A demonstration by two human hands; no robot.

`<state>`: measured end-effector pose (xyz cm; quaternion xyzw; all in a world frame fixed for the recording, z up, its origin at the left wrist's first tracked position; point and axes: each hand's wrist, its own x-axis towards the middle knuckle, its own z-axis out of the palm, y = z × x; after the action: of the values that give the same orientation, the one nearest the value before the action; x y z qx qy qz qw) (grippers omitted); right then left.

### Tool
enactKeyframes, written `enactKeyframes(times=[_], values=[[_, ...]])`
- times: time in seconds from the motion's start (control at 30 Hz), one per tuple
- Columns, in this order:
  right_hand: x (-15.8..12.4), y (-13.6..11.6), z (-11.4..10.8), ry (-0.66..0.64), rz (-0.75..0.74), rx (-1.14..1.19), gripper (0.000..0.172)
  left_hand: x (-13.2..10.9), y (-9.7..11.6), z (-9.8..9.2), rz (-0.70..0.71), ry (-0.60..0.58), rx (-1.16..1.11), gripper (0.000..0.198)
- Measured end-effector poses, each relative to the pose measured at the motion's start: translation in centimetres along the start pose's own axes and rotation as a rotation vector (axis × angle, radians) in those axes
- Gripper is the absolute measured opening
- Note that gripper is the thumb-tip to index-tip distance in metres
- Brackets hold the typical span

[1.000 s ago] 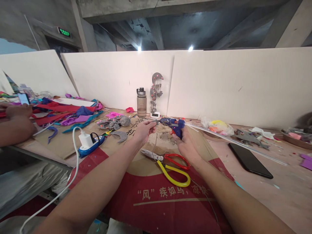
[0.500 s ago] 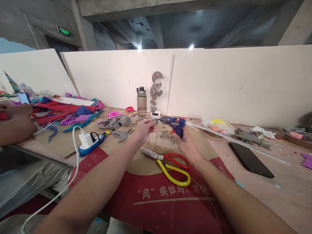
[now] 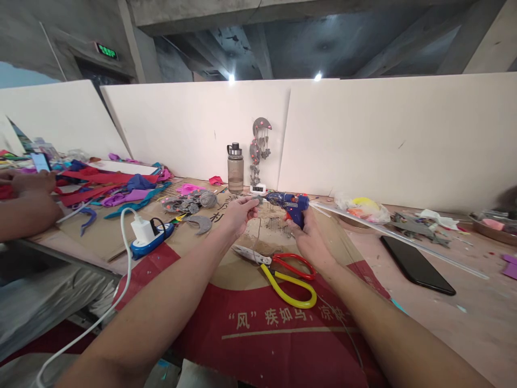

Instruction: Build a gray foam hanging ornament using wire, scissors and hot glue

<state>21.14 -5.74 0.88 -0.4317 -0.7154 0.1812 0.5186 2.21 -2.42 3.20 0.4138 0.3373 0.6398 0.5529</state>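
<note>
My right hand (image 3: pixel 309 234) is wrapped round the handle of a blue hot glue gun (image 3: pixel 291 201), a long clear glue stick (image 3: pixel 388 233) sticking out of its back. Pinched in my left hand (image 3: pixel 241 214) is a small grey felt piece (image 3: pixel 259 200), right at the gun's nozzle. A thin grey string hangs down from that piece. Below both hands lie scissors (image 3: pixel 278 272) with one red and one yellow handle, resting on the cardboard (image 3: pixel 226 302). A grey felt crescent (image 3: pixel 199 223) and a ball of grey yarn (image 3: pixel 208 199) lie left of my left hand.
A water bottle (image 3: pixel 235 168) and a small white clock (image 3: pixel 257 189) stand at the back, near a hanging grey moon ornament (image 3: pixel 262 129). A black phone (image 3: pixel 417 265) lies right, a blue power strip (image 3: pixel 152 240) left. Another person's hand (image 3: pixel 32 186) is far left.
Hardly anything differs. Both hands keep their places, with the glue gun's nozzle still at the felt piece; the whole view has shifted very slightly.
</note>
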Motion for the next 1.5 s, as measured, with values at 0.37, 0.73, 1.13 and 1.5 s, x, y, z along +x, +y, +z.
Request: enactKeyframes(times=[0.37, 0.73, 1.13, 1.5], values=[[0.0, 0.4, 0.1, 0.004, -0.016, 0.027, 0.05, 0.3, -0.2, -0.3, 0.007, 0.009, 0.017, 0.016], [1.1, 0.5, -0.7, -0.005, 0.298, -0.021, 0.03, 0.3, -1.0, -0.6, -0.083, -0.025, 0.145, 0.007], [0.3, -1.4, -0.5, -0.023, 0.308, 0.15, 0.024, 0.1, 0.0, -0.4, -0.094, -0.006, 0.064, 0.007], [0.0, -1.5, -0.5, -0.016, 0.243, 0.143, 0.024, 0.1, -0.1, -0.3, -0.075, -0.012, 0.072, 0.008]])
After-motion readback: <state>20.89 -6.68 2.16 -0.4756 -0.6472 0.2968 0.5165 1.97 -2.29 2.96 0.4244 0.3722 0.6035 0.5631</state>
